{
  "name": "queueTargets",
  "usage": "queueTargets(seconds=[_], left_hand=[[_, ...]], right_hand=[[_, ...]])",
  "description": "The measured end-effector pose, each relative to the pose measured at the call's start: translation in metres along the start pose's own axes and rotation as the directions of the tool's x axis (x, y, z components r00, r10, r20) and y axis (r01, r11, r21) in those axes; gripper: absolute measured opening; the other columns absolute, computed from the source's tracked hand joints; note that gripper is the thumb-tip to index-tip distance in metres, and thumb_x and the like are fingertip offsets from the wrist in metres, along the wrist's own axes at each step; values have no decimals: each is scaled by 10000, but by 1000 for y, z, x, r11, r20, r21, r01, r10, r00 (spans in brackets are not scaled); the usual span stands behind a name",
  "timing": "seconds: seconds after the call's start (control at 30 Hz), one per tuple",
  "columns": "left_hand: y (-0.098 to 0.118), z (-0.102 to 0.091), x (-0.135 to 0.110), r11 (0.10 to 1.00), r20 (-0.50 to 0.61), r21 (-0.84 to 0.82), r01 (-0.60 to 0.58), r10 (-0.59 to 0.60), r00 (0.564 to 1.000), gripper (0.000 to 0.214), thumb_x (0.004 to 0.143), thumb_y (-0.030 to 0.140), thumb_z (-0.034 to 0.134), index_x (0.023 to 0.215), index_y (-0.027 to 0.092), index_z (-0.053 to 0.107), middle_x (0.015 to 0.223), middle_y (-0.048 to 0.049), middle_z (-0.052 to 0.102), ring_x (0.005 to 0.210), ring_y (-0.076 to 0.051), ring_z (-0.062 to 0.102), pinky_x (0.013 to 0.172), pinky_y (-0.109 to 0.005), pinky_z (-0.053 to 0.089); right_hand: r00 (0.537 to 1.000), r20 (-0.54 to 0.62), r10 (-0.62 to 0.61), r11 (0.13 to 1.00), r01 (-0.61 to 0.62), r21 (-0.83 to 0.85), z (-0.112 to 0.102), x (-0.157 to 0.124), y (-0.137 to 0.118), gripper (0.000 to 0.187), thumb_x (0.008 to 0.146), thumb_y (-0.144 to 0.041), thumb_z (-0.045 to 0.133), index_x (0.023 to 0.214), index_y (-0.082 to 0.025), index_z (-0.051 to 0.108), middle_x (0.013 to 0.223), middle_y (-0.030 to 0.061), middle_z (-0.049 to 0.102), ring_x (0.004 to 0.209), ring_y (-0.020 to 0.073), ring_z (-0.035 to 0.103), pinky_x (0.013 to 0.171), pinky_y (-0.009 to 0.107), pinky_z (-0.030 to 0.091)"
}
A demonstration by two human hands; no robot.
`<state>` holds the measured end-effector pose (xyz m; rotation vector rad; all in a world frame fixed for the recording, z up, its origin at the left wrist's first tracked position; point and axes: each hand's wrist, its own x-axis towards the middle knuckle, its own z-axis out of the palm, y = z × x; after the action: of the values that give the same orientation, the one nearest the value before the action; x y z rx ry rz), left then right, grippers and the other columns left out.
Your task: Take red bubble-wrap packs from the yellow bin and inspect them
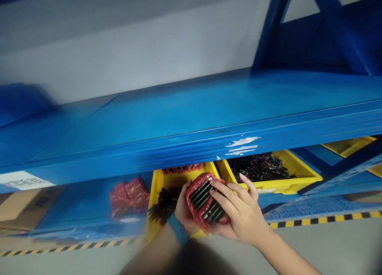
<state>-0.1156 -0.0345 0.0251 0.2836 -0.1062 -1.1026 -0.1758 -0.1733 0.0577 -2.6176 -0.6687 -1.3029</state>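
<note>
Both hands meet on a red packet point(199, 183) held in the air just in front of the lower shelf, at the front edge of a yellow bin point(156, 183). The packet is a red plastic bag wrapped round black ribbed parts, whose rows show through its front face.

The left hand point(183, 211), with a blue band at the wrist, cups the packet from the left and behind. Its grip is closed round that side, and the fingers are mostly hidden by the bag. The right hand point(241, 211) comes in from the right. Its fingers lie flat across the ribbed face and the palm sits against the packet's right edge, so this grip too is clamped on the packet. The packet sits between the two palms, tilted with its top leaning left.

Dark parts point(165, 201) lie heaped in the bin behind the left hand. A second yellow bin point(298, 171) beside it holds a pile of black pieces point(259, 167). More red bags point(129, 195) lie on the shelf to the left, near a cardboard box point(24, 207). The blue upper shelf point(191, 120) spans the view above, and striped tape point(328, 219) marks the floor.
</note>
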Motion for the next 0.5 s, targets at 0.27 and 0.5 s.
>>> queueTargets(seconds=[0.27,0.5], left_hand=[[14,-7,-16,988,-83,-50,-144,140,987,540,780,497,394,1065,70,562,1049,-124,613,1096,-255,476,952,-346,308],[110,-54,-114,780,-455,441,-444,620,639,342,734,398,550,958,139,562,873,-70,649,868,-223,599,844,-357,426]], right_hand=[[995,36,-93,961,81,265,24,-5,10,589,774,-614,352,1109,-146,479,912,99,486,868,221,463,883,506,286],[925,254,284,786,-376,492,102,-36,44,176,815,-319,455,896,-199,555,930,59,525,908,186,484,796,343,384]])
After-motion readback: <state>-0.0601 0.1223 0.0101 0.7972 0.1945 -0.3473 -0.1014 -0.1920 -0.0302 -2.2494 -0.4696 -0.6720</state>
